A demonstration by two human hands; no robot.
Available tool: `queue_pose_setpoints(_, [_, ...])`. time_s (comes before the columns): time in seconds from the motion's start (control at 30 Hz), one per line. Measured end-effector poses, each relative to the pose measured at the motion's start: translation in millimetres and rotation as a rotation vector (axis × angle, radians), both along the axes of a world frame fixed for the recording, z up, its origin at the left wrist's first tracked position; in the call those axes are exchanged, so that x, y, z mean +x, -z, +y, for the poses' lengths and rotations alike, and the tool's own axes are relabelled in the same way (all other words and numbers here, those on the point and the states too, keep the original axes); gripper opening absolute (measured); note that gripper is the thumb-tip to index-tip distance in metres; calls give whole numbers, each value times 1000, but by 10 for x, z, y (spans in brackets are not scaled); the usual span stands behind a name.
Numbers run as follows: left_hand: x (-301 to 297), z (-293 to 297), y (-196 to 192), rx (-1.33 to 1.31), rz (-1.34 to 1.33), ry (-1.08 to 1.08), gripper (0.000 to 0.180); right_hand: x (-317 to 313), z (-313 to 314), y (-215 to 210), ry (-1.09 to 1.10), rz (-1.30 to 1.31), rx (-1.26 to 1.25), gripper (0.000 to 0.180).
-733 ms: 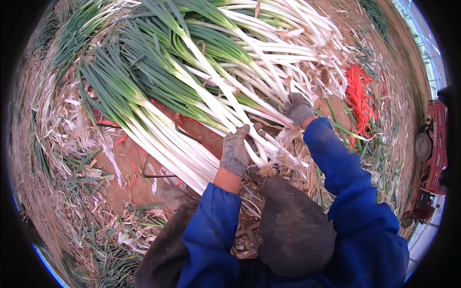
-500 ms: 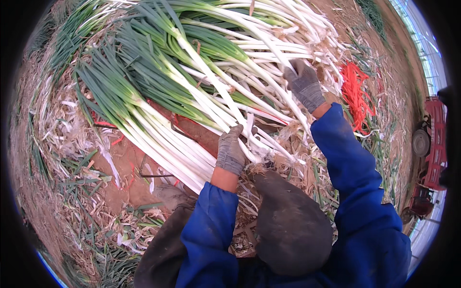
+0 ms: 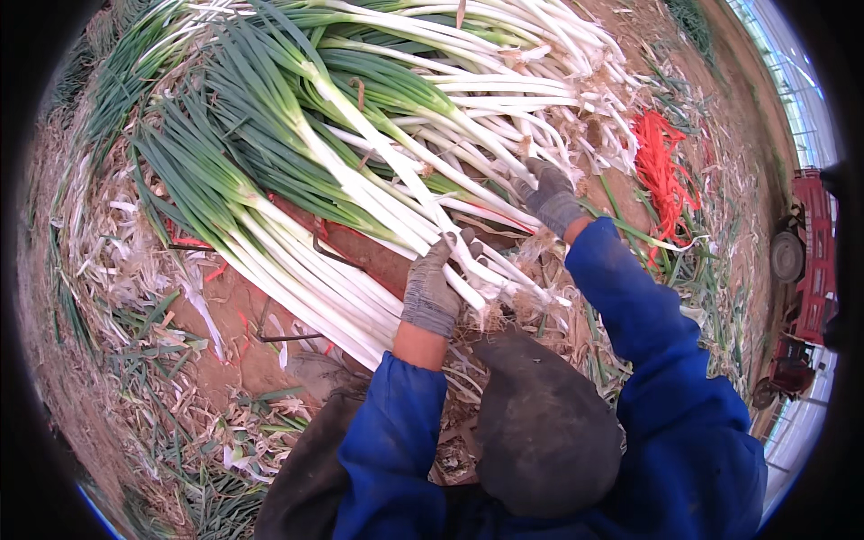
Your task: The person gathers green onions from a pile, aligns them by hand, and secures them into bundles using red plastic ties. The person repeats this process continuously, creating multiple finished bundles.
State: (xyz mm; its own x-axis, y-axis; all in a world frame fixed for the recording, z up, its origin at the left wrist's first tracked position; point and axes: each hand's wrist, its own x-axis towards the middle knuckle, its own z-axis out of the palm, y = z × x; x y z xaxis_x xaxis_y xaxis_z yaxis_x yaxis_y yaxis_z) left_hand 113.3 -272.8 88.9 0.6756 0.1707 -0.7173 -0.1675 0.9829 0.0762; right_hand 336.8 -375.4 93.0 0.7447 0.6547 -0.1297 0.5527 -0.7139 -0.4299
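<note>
The left hand (image 3: 438, 288), in a grey glove, had its fingers closed around the white stalk of one green onion (image 3: 405, 193) near its root end, while the right hand (image 3: 551, 196) lay on the white stalks further up the pile of onions (image 3: 297, 243) on the ground; whether its fingers gripped any I could not tell. Judging from this, the stalk was best drawn out along its own length with a firm hold low down, so as not to snap it or drag its neighbours. The held onion ran slantwise, roots toward the person at lower right and green leaves away to the upper left, like the pile around it.
</note>
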Motion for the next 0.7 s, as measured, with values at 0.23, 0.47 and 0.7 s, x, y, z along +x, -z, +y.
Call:
queue_pose_setpoints(0.23, [-10, 17, -76, 46, -13, 0, 30, 201, 122, 207, -40, 145, -385, 56])
queue_pose_setpoints(0.47, [-23, -69, -47, 51, -3, 20, 29, -212, 54, -656, -140, 488, -138, 56])
queue_pose_setpoints(0.7, [109, -360, -1, -178, -177, 111, 19, -765, -228, -741, -312, 302, -141, 48])
